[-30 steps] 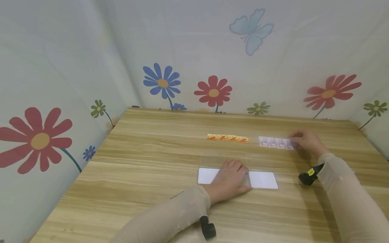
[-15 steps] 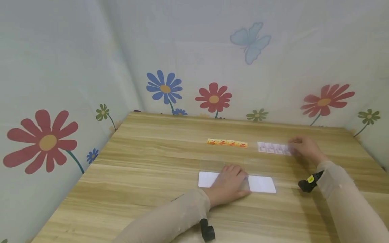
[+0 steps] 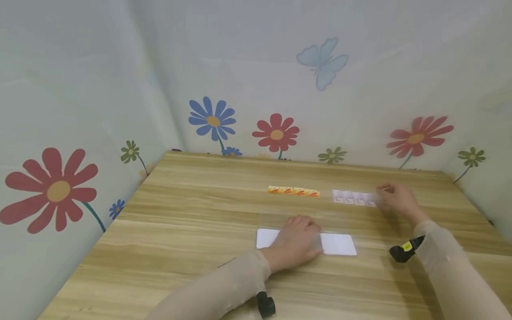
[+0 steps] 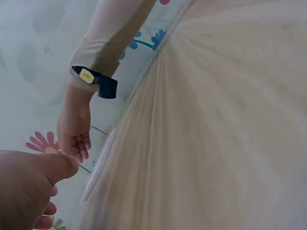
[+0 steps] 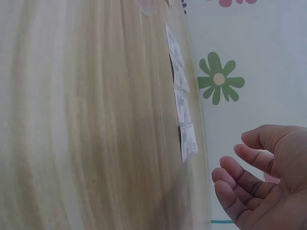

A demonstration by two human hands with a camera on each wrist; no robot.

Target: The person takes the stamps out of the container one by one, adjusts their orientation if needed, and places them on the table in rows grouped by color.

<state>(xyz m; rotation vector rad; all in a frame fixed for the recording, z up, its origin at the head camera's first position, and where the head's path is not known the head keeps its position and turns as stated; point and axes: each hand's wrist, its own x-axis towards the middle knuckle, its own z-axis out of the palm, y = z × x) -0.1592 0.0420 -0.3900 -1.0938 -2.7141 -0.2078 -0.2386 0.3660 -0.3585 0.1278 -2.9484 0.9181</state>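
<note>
My left hand rests on a white card-like piece on the table, fingers together and relaxed. Its middle is hidden under the hand, and thin clear plastic lies just behind it. The right hand hovers at the right end of a pale purple strip of small stamp-like pieces. In the right wrist view, the fingers of the right hand are loosely bent with nothing between them, and the strip's pieces lie apart from them, the nearest one tilted up a little.
A yellow and orange strip of similar small pieces lies to the left of the pale one. The wood-grain table ends at a white curtain printed with flowers. Each wrist carries a black camera.
The head view has tilted, so the table sits lower in it. My right hand has shifted slightly rightward off the pale strip's end. The left hand stays on the white piece.
</note>
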